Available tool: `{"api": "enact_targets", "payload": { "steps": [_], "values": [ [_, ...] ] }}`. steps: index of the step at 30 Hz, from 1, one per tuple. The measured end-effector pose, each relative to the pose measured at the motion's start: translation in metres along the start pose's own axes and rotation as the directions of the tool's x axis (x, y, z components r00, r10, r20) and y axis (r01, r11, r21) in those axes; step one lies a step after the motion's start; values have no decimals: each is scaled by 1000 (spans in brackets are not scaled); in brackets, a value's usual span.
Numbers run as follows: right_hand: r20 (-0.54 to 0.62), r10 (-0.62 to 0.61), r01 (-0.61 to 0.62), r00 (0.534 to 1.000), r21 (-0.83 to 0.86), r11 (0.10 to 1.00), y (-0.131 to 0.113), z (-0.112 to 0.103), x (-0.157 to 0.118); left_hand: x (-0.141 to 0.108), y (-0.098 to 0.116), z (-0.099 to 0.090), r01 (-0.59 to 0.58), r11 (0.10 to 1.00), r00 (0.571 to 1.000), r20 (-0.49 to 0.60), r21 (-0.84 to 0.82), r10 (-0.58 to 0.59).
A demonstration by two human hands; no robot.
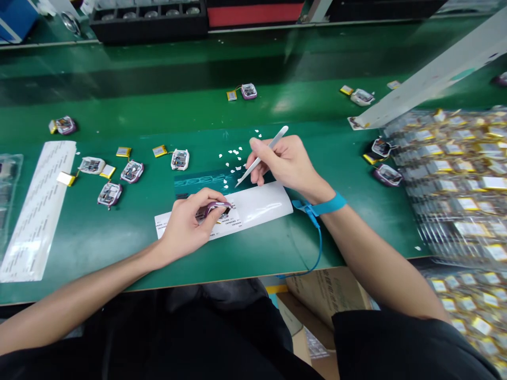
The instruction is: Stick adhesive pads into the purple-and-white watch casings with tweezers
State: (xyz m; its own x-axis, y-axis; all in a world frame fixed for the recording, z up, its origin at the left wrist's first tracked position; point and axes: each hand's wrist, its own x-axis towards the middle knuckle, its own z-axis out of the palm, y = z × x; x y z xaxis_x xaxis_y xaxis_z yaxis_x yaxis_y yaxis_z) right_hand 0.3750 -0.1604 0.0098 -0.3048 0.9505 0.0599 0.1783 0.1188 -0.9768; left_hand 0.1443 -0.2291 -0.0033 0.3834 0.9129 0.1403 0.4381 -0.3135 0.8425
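My left hand [192, 216] is closed around a small purple-rimmed device housing [217, 207] with electronics inside, held above a white sticker sheet [261, 207]. Pinched in my right hand [277, 161] are white tweezers [263, 155], their tips pointing down and left over the mat. Small white paper bits [233, 153] lie scattered beside the tweezers. A blue wrist strap [330, 205] with a cord circles my right wrist. Under the sheet's far edge is a dark teal printed patch [198, 182]. The inside of the held housing is partly hidden by my fingers.
Several open housings with wired batteries, one a white housing [180, 159], are spread over the green bench [138, 221]. Another sticker sheet [39, 211] lies left. Stacked clear trays [455, 174] of units stand right, beside a slanted white post [428, 68]. A black bin [150, 26] sits behind.
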Motion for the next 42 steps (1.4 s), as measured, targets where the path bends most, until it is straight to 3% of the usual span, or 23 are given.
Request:
{"api": "enact_targets", "payload": {
  "steps": [11, 21, 30, 37, 42],
  "values": [
    [158, 125, -130, 980, 22, 991, 6, 4, 0, -1, -1, 0, -9, 999, 1000, 6, 32, 8],
    [189, 118, -123, 975, 16, 992, 5, 2, -1, 0, 0, 0, 1, 999, 1000, 4, 39, -2],
    [340, 10, -42, 940, 87, 995, 12, -6, 4, -2, -1, -1, 4, 999, 1000, 9, 31, -5],
    [330, 14, -74, 944, 169, 983, 14, -10, 5, -1, -2, 0, 4, 1000, 1000, 16, 26, -4],
    [207, 42, -86, 977, 208, 974, 13, -10, 6, -3, -1, 0, -23, 1000, 999, -31, 19, 23]
  ]
}}
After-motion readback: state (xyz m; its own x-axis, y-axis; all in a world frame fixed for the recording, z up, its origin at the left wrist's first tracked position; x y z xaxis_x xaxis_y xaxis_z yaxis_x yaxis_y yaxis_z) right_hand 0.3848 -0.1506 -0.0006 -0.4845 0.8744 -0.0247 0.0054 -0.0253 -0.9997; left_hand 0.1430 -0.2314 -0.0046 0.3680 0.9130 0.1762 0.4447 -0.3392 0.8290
